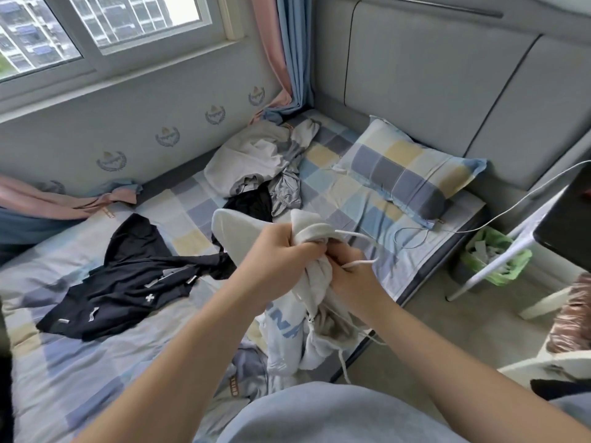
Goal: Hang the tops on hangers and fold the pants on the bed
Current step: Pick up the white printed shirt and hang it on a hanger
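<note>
I have the left hand [281, 247] and right hand [348, 273] both clenched on the bunched white hoodie [284, 334], which droops below them over the bed [80, 362] edge; it looks soft, floppy and light, so I'd regrip at the shoulders.

**Around the Room**

A padded grey headboard [431, 75] stood along the right. A checked pillow [406, 177] lay on the checked sheet [351, 193] just below it. A thin white cable [499, 215] came in from the right and looped on the sheet near the pillow. A bin [470, 251] with a green liner sat on the floor [447, 321], behind a white table leg [463, 289]. A window [96, 24] showed tower blocks outside. Pink and blue curtains [287, 49] hung in the corner. Crest emblems [168, 136] lined the wall below the sill.
</note>
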Tool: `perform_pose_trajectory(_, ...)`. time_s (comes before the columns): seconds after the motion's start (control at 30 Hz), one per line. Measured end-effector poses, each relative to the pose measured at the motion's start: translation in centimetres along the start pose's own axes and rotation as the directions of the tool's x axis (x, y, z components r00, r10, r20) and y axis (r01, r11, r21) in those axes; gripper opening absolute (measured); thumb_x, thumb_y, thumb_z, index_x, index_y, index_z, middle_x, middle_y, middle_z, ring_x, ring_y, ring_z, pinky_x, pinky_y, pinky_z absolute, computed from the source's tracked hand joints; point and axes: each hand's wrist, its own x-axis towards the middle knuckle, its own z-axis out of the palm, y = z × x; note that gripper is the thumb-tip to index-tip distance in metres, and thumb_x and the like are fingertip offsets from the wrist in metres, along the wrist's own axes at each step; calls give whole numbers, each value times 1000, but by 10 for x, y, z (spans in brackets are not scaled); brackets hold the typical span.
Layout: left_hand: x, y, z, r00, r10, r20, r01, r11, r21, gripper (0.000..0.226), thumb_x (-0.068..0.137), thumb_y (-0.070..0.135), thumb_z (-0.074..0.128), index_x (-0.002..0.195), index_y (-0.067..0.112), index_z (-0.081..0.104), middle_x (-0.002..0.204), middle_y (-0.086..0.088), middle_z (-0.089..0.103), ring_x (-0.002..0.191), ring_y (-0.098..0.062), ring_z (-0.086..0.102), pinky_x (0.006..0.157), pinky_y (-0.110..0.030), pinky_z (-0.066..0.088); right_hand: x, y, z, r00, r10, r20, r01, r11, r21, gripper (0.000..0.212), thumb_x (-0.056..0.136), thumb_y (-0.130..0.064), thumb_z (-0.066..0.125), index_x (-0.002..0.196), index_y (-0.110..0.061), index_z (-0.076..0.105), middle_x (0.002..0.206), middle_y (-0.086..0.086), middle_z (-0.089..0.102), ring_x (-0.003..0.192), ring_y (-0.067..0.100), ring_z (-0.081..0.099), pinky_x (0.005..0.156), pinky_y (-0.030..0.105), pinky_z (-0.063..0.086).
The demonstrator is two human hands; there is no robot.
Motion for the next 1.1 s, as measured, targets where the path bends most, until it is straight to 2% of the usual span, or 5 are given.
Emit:
perform_pose_trajectory(0.17, -5, -4, -2, 1000, 23, -2, -22, 969, 247, 20, 89, 29, 69, 81, 11, 67, 65, 3, 68, 60, -15, 63, 53, -25, 50, -9, -8, 5, 1000, 1, 8, -3, 972, 236, 29, 95, -20, 53, 82, -36, 74, 69, -9, 68, 69, 7, 65, 66, 26, 53)
perform_pose_trajectory(0.4, -13, -12, -33, 865, 482, 143, -347, 366, 864, 61, 70, 88, 38, 72, 32, 61, 107, 14, 56, 109, -18, 46, 92, -37, 34, -21, -24, -17, 991, -66, 118, 24, 945, 326, 24, 95, -15, 53, 75, -13, 67, 51, -10, 37, 46, 5, 28, 45, 16, 24)
perform_pose_trajectory(0.5, -4, -18, -51, 882, 362, 301, -418, 310, 854, 68, 73, 91, 32, 69, 25, 50, 74, 13, 52, 76, -13, 50, 71, -32, 40, -25, -27, -24, 976, -112, 187, 54, 956, 289, 25, 96, -9, 53, 79, 7, 60, 53, -15, 43, 47, 1, 32, 45, 13, 26)
perform_pose_trajectory(0.8, -11, -56, -70, 933, 345, 99, -336, 741, 582, 64, 71, 75, 62, 64, 15, 42, 53, 1, 33, 48, -10, 31, 50, -32, 26, -40, -9, -56, 995, 21, 100, -17, 999, -42, 20, 98, -24, 59, 91, -12, 74, 56, -4, 45, 52, 8, 38, 53, 19, 35)
perform_pose_trajectory(1.1, -22, -55, -51, 915, 397, 78, -377, 765, 522, 66, 75, 71, 56, 66, 6, 48, 54, -8, 34, 48, -15, 28, 49, -32, 26, -50, -12, -38, 995, -95, 16, 96, 987, -128, 20, 99, -27, 58, 90, -16, 72, 55, -14, 47, 48, 5, 32, 50, 15, 29)
